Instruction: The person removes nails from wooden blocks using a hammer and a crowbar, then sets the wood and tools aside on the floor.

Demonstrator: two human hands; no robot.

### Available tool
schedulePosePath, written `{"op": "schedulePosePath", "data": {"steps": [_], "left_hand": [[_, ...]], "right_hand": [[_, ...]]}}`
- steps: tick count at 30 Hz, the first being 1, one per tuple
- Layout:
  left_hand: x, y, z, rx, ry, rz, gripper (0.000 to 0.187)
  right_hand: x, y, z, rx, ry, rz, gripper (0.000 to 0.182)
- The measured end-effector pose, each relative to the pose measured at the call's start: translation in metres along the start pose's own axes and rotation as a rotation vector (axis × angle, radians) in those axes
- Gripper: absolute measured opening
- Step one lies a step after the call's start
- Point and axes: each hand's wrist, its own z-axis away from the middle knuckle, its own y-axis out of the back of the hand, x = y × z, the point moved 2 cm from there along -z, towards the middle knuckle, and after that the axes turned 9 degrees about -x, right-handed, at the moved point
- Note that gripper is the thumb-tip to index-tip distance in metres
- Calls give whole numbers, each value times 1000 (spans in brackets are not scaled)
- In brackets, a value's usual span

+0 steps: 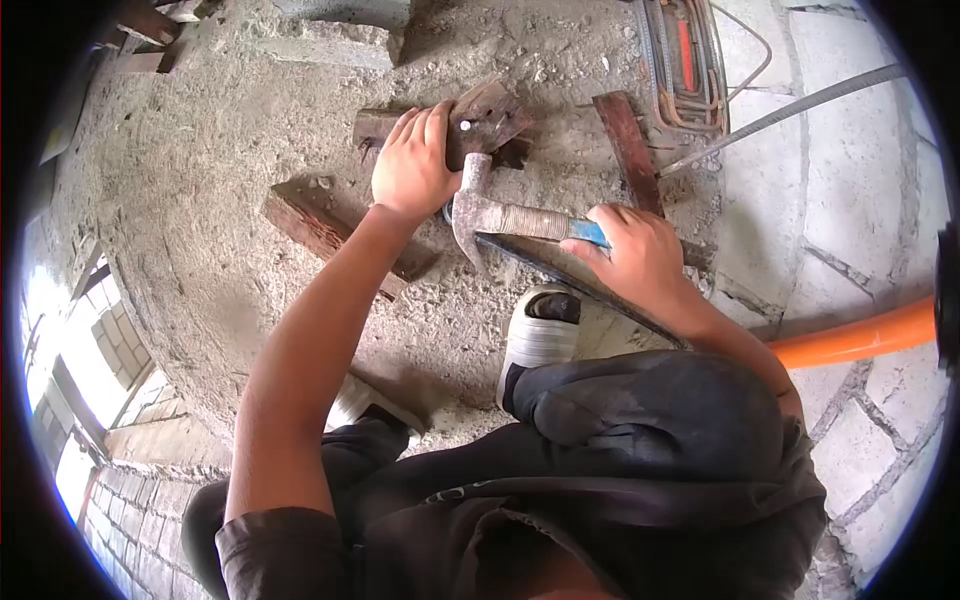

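My right hand is wrapped round the blue grip of a claw hammer, whose metal head lies near the middle of the view, claw toward my feet. My left hand grips a rough wooden block just beyond the hammer head. A pale round nail head or spot shows on the block's face. Part of the block is hidden under my left fingers. A dark thin bar runs below the hammer toward my right forearm.
A splintered wood piece lies left, a reddish board right. Bent steel rebar and a long rod are at the upper right, an orange pipe at the right. A concrete chunk sits at the top.
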Motion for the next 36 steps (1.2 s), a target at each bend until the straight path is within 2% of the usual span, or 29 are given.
{"op": "schedulePosePath", "data": {"steps": [6,8,9,11,13,15,16,17,19,21,23,24,26,27,28,29,31,33,35,36], "left_hand": [[3,2,-1,39,3,-4,85],[8,7,-1,94,22,-36,85],[13,11,-3,81,51,-25,90],[9,8,-2,102,-17,16,90],[7,8,-1,101,-36,21,90],[4,7,-3,78,-16,-13,91],[3,7,0,48,-9,-35,91],[3,7,2,20,-6,-55,92],[6,8,-3,27,-26,-7,93],[10,7,-2,51,29,-40,95],[6,1,-3,112,-41,-60,92],[8,0,-2,105,-32,-58,92],[5,1,-2,104,-18,-67,91],[6,3,-2,88,-34,-46,90],[7,8,-4,80,-46,-30,90],[11,14,-4,-1,29,-13,93],[8,7,-1,92,-50,-51,98],[8,2,1,102,-74,-34,98],[6,1,-2,93,-12,-48,95],[9,2,-4,148,-30,-54,90]], "right_hand": [[-10,14,-3,32,40,17,49],[-20,27,-5,-4,142,66,50],[-22,31,-5,-3,130,65,50],[-28,37,-7,24,357,70,50],[-24,32,-4,68,370,36,47],[-2,25,1,-62,-60,32,45],[7,27,0,-74,-178,-47,44],[5,26,3,-61,-176,-50,44],[-5,37,8,-3,-84,9,45],[-29,45,6,22,203,-103,48],[-47,49,-4,148,422,-86,47],[-40,45,0,143,410,-96,47],[-16,30,1,-39,278,-17,46],[4,18,4,-88,-14,-104,46],[20,11,12,-99,-144,-72,44],[32,9,12,-99,-275,-38,43],[23,14,18,-68,-218,-114,42],[13,8,37,-58,-214,-204,42],[0,-11,33,-161,-73,-276,50],[-5,-21,33,-139,-79,-286,50]]}}
